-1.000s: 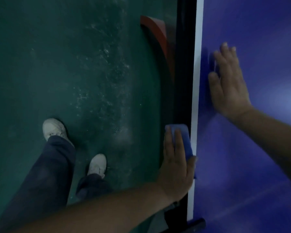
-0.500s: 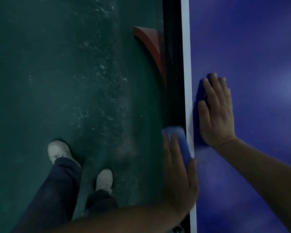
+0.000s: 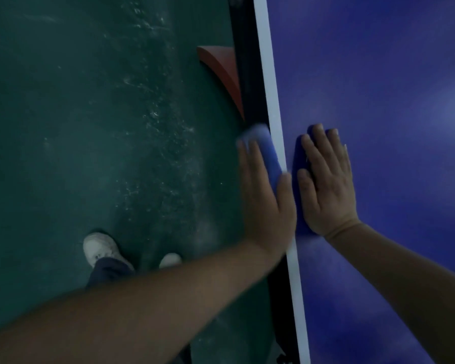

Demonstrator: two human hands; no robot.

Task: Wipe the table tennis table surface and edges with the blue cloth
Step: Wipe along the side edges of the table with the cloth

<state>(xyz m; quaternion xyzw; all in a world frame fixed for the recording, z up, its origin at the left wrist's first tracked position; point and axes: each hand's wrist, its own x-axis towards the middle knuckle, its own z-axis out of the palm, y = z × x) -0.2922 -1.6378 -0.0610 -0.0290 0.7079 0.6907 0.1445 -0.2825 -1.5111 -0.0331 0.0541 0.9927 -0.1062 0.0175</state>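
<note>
The table tennis table [image 3: 378, 74] has a blue top, a white edge line [image 3: 267, 61] and a black side rim [image 3: 250, 88]. My left hand [image 3: 265, 203] presses the blue cloth [image 3: 269, 158] flat against the side rim, fingers straight, thumb up on the white line. The cloth shows past my fingertips and is blurred. My right hand [image 3: 326, 185] lies flat on the top just inside the line, level with the left hand. A darker blue patch runs along its left side; I cannot tell whether it is cloth or shadow.
A curved red-brown table support [image 3: 225, 67] juts out from under the rim just ahead of the cloth. Scuffed dark green floor [image 3: 90, 127] fills the left. My two white shoes [image 3: 100, 248] [image 3: 170, 260] stand beside the table.
My left hand slid the cloth forward along the rim, up to the red support's near end. My right hand drew back toward me and closer to the white line.
</note>
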